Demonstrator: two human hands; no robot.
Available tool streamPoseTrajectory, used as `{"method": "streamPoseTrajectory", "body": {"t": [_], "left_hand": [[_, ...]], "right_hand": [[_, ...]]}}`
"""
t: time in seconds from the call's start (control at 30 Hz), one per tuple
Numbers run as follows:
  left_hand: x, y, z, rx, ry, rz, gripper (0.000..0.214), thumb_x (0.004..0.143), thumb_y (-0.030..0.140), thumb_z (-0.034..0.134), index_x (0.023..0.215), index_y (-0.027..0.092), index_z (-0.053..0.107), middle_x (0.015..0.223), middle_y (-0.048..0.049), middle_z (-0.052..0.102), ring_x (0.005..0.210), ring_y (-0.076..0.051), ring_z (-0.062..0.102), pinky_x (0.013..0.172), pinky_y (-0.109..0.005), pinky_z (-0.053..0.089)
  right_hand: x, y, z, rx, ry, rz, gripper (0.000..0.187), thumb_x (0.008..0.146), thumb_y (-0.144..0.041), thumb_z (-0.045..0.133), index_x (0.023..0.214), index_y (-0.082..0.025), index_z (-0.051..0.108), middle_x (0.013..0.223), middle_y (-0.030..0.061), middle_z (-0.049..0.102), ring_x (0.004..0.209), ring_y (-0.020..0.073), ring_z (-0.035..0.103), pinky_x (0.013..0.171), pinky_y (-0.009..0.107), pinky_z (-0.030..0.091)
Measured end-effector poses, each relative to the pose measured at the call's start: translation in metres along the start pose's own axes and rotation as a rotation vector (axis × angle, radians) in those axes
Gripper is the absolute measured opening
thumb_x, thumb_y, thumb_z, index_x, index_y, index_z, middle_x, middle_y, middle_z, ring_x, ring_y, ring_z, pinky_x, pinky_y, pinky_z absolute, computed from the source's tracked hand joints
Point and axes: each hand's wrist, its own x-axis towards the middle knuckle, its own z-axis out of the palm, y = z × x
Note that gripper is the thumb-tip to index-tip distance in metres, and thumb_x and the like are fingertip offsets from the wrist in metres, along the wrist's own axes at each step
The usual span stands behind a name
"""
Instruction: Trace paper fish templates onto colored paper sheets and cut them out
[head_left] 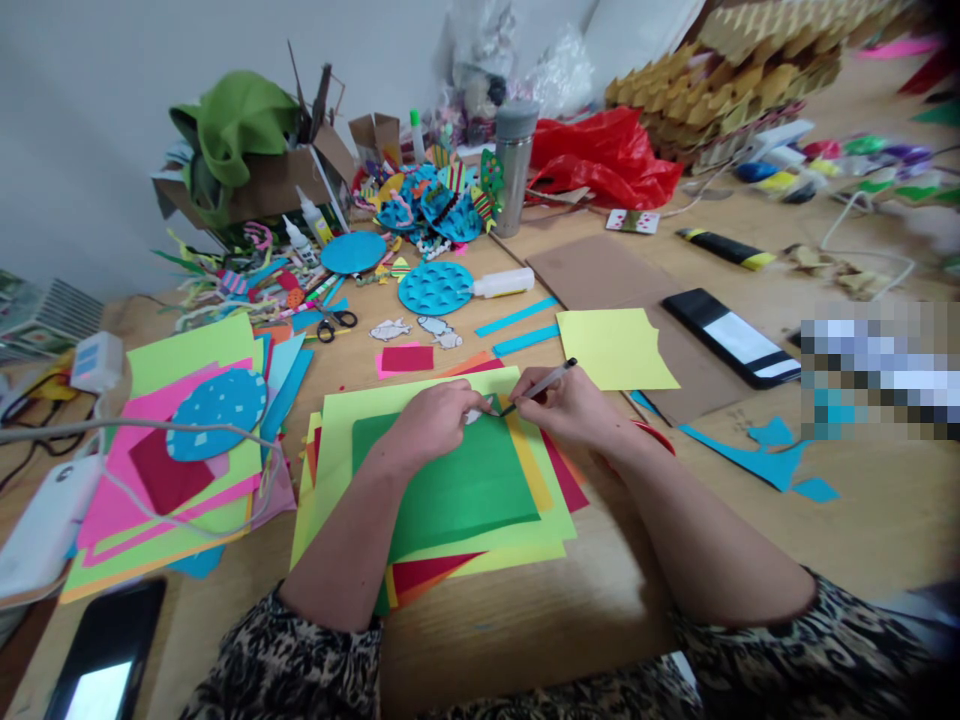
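My right hand grips a pen, its tip against the green sheet near the top edge. Curled fingers of my left hand press a small white paper cutout onto that sheet, close to the pen tip. Most of the cutout is hidden, so its shape is hard to tell. Under the green sheet lies a stack of coloured paper, with a yellow-green sheet on top. Two grey fish cutouts lie beyond the stack, near a dark red paper piece.
Scissors and a glue bottle lie by a blue scalloped disc. A phone and a box cutter are to the right, with blue scraps. Farther back stands a steel flask. Paper sheets and a cable lie left.
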Motion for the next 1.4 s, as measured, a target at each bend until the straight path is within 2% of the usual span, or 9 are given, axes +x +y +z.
{"method": "streamPoseTrajectory", "body": {"t": [0.2, 0.4, 0.5, 0.67, 0.8, 0.87, 1.0, 1.13, 1.4], "left_hand": [[0.000, 0.000, 0.000, -0.006, 0.003, 0.006, 0.041, 0.079, 0.003, 0.048, 0.106, 0.025, 0.070, 0.096, -0.0022, 0.067, 0.090, -0.019, 0.062, 0.078, -0.029, 0.047], [0.000, -0.002, 0.001, -0.010, 0.003, -0.025, 0.039, 0.080, 0.005, 0.049, 0.107, 0.025, 0.069, 0.099, -0.0026, 0.067, 0.090, -0.018, 0.062, 0.080, -0.028, 0.046], [0.000, -0.007, -0.001, -0.068, -0.005, -0.051, 0.034, 0.080, 0.007, 0.053, 0.104, 0.022, 0.071, 0.096, -0.0031, 0.070, 0.085, -0.018, 0.063, 0.077, -0.027, 0.047], [-0.009, -0.017, -0.017, -0.271, 0.034, -0.107, 0.030, 0.078, 0.009, 0.055, 0.103, 0.016, 0.070, 0.088, -0.0041, 0.072, 0.077, -0.015, 0.066, 0.069, -0.024, 0.049], [-0.016, -0.022, -0.031, -0.169, 0.154, -0.188, 0.028, 0.078, 0.012, 0.054, 0.099, 0.016, 0.071, 0.088, -0.0049, 0.073, 0.078, -0.016, 0.067, 0.070, -0.025, 0.050], [-0.018, -0.023, -0.034, -0.087, 0.127, -0.212, 0.028, 0.078, 0.012, 0.054, 0.101, 0.017, 0.070, 0.089, -0.0046, 0.073, 0.079, -0.016, 0.067, 0.072, -0.025, 0.050], [-0.018, -0.020, -0.030, 0.031, 0.010, -0.217, 0.022, 0.077, 0.013, 0.059, 0.097, 0.017, 0.069, 0.090, -0.0044, 0.073, 0.082, -0.017, 0.066, 0.072, -0.025, 0.050], [-0.015, -0.010, -0.023, 0.109, 0.014, -0.227, 0.014, 0.077, 0.017, 0.065, 0.091, 0.017, 0.067, 0.091, -0.0064, 0.071, 0.086, -0.021, 0.064, 0.075, -0.029, 0.048], [-0.011, 0.000, -0.015, 0.250, 0.017, -0.264, 0.012, 0.079, 0.012, 0.059, 0.089, 0.015, 0.063, 0.093, -0.0110, 0.066, 0.094, -0.026, 0.061, 0.079, -0.034, 0.045]], "right_hand": [[0.000, -0.004, -0.001, 0.052, 0.014, 0.012, 0.009, 0.070, -0.020, 0.058, 0.073, -0.016, 0.065, 0.067, 0.0032, 0.067, 0.060, 0.0153, 0.059, 0.055, 0.026, 0.043], [0.002, -0.009, -0.005, 0.281, 0.389, -0.021, 0.009, 0.076, -0.026, 0.062, 0.073, -0.018, 0.064, 0.070, 0.0041, 0.067, 0.068, 0.0175, 0.064, 0.064, 0.029, 0.050], [0.001, -0.009, -0.005, 0.304, 0.439, -0.031, 0.017, 0.085, -0.033, 0.058, 0.091, -0.019, 0.066, 0.076, 0.0036, 0.068, 0.072, 0.0168, 0.066, 0.069, 0.030, 0.052], [-0.001, -0.007, -0.004, 0.085, 0.347, -0.110, 0.022, 0.092, -0.036, 0.051, 0.101, -0.021, 0.064, 0.085, 0.0059, 0.069, 0.081, 0.0186, 0.067, 0.074, 0.032, 0.052], [0.000, -0.003, 0.001, -0.157, 0.215, -0.300, 0.018, 0.090, -0.032, 0.055, 0.100, -0.023, 0.065, 0.093, 0.0083, 0.068, 0.090, 0.0225, 0.064, 0.079, 0.036, 0.052], [0.001, 0.000, 0.005, -0.221, 0.146, -0.379, 0.018, 0.089, -0.030, 0.056, 0.103, -0.023, 0.065, 0.094, 0.0093, 0.068, 0.093, 0.0243, 0.062, 0.080, 0.038, 0.052], [0.002, 0.003, 0.015, -0.294, 0.072, -0.428, 0.025, 0.089, -0.026, 0.057, 0.112, -0.023, 0.064, 0.097, 0.0114, 0.068, 0.097, 0.0264, 0.061, 0.080, 0.041, 0.053], [0.004, 0.007, 0.019, -0.361, 0.048, -0.462, 0.027, 0.088, -0.021, 0.056, 0.114, -0.022, 0.063, 0.097, 0.0119, 0.068, 0.099, 0.0275, 0.059, 0.082, 0.041, 0.052], [0.006, 0.007, 0.022, -0.453, 0.041, -0.464, 0.025, 0.089, -0.021, 0.055, 0.113, -0.021, 0.063, 0.098, 0.0116, 0.068, 0.097, 0.0280, 0.057, 0.083, 0.044, 0.052]]}}
